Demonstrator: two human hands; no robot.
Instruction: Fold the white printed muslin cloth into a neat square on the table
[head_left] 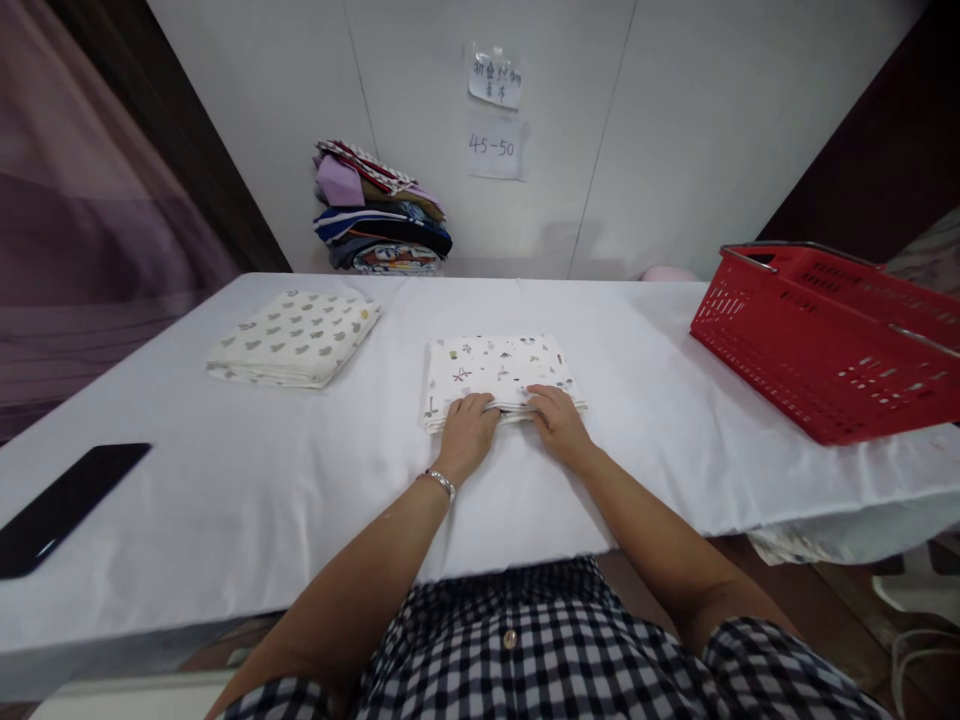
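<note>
Folded white printed cloth, soft cotton rectangle with small motifs, lies mid-table on the white sheet — left hand and right hand side by side, fingers curled gripping its near edge. Behind the cloth, a wall label reads "45-50"; right of it, a red perforated plastic basket.

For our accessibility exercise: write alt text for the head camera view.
Both hands, left hand and right hand, grip the near edge of a folded printed cloth on a white table. A second folded cloth lies left, a red basket right.
</note>
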